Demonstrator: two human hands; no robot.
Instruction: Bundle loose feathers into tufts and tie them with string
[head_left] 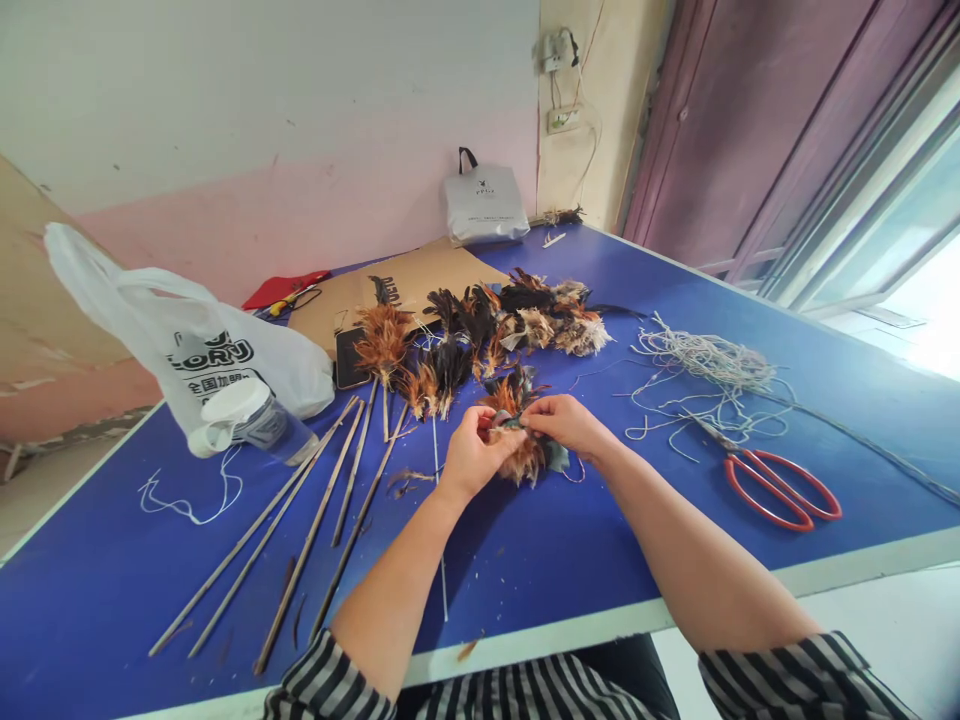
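Both my hands meet over a bundle of brown and dark feathers [523,462] near the middle of the blue table [555,560]. My left hand [477,455] is closed, its thumb and fingers pinching the bundle from the left. On the other side my right hand [566,425] pinches the bundle's middle, where a greenish strip shows near the fingertips. What exactly lies between the fingertips is partly hidden. A thin reddish string [576,472] hangs by the bundle's right side. Just beyond lie several more feather bundles [448,368], black, orange and pale.
Thin sticks [311,545] lie at left, near a plastic jar [259,420] and a white bag [225,345]. Tangled string [701,365] and red-handled scissors [780,488] are at right. Cardboard [427,270] and a silver bag [487,205] stand at the back.
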